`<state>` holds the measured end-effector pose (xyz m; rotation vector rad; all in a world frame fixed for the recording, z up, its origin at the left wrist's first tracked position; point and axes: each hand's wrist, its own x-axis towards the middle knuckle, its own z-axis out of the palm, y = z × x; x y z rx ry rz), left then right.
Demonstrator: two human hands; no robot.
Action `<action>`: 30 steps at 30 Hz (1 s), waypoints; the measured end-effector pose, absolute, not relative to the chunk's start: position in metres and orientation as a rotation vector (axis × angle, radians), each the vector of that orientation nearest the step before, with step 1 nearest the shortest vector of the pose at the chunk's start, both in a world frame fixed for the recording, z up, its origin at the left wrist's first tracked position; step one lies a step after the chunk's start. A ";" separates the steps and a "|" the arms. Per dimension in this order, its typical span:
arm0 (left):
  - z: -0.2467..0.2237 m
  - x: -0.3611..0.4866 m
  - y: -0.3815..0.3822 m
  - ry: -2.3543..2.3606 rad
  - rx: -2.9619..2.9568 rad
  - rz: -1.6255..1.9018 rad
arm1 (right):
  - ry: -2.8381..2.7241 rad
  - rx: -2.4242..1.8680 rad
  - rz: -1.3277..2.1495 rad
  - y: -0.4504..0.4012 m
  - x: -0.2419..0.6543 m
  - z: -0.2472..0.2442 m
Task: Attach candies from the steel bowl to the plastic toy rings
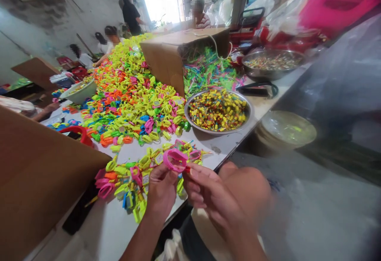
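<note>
Between thumb and fingers, my left hand [162, 185] grips a pink toy watch [175, 160] with a looped band, just above the table edge. My right hand [208, 191] is closed in a pinch at the lower right of that loop. A small red piece [187, 169] shows at its fingertips, too small to name. Under and beyond my hands lies a loose group of yellow, pink, orange and blue toy watches [131, 175]. A metal bowl [251, 114] of small yellow and red wrapped pieces [218, 110] stands beyond my right hand.
A large heap of toy watches [131, 94] covers the table behind. An open cardboard box [163, 64] spills thin coloured strips [205, 70]. Another metal bowl [274, 72] and black-handled scissors [258, 90] sit further right. A cardboard box [44, 173] blocks the left. Several people are in the background.
</note>
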<state>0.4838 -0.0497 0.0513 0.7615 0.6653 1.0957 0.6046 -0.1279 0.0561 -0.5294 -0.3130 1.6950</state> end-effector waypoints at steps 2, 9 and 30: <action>0.049 0.482 -0.053 0.672 0.780 1.108 | -0.262 -0.465 1.744 -0.128 0.604 0.052; 0.032 0.484 -0.060 0.741 0.754 1.130 | -0.079 -0.467 1.681 -0.124 0.591 0.041; 0.044 0.448 0.157 0.854 2.432 0.374 | -1.740 -1.619 0.547 -0.031 0.702 0.042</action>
